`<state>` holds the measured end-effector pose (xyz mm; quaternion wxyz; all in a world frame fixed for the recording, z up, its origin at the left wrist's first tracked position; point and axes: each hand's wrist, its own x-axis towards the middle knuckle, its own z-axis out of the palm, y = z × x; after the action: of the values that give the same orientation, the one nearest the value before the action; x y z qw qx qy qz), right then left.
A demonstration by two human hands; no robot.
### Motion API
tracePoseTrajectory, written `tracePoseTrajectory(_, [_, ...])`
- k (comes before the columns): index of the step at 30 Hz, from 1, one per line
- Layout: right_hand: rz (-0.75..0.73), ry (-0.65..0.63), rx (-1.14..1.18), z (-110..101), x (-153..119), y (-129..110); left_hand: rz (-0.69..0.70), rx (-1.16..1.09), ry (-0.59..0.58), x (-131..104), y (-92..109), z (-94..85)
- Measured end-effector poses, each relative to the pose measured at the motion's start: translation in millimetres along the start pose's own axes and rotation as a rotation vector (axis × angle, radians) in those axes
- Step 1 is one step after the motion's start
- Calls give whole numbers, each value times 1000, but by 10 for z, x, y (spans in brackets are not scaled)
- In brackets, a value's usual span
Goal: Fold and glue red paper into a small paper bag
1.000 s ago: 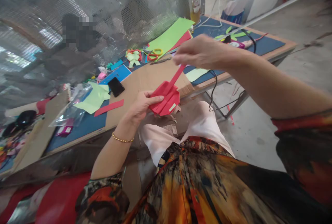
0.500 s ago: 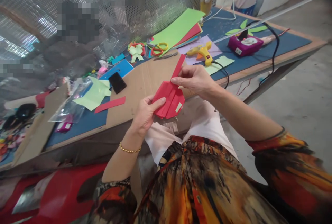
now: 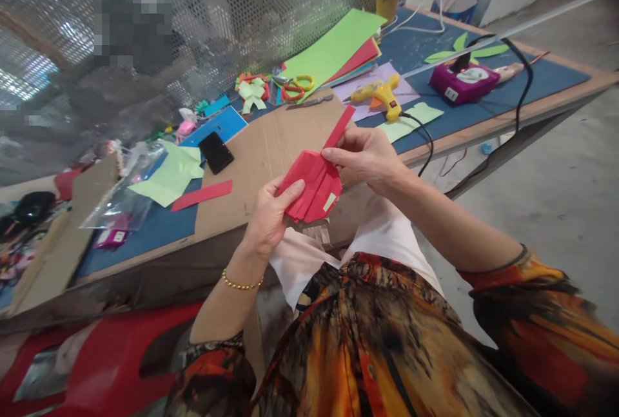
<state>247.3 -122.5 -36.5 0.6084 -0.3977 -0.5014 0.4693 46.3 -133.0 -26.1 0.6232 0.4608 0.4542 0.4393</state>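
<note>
My left hand is closed on a folded red paper piece, thumb on top and the fingers mostly hidden beneath. A small pale green rectangle shows on the piece's lower right part. Between the thumb and fingers of my right hand is a narrow red paper strip, slanting up to the right. The strip's lower end meets the upper edge of the folded piece; whether the two are joined I cannot tell. Both hands are over the table's front edge, above the cardboard sheet.
A yellow glue gun lies on paper at the right, its cord trailing off the table edge. Beyond it sits a purple power socket box. Scissors, a craft knife, a black phone and another red strip lie around the cardboard.
The view has shifted slightly, so the table things sit a little differently in the picture. Both hands keep their holds on the red paper, with hardly any movement.
</note>
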Motion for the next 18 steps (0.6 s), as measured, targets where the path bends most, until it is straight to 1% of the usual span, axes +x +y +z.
tracePoseTrajectory(3, [-4,6,8,14,-11,17,-18,6,13,-2,7,-7])
tracePoseTrajectory(6, [-32,10,-32,22,-45,7,-37,37,-4,-1,26,-35])
tracePoseTrajectory(10, [-99,-77,-49,4,-158,-52,28,73,2,-6,43,-91])
tracePoseTrajectory(12, [-213,-73,-158,-14,-222,-71,74,74,22,-12,43,-115])
tracePoseTrajectory(15, [-445,12,-397,-21,-279,-51,120,81,39,-17,35,-141])
tracePoseTrajectory(18, [-657,80,-511,14,-275,16,136,76,37,-20,24,-152])
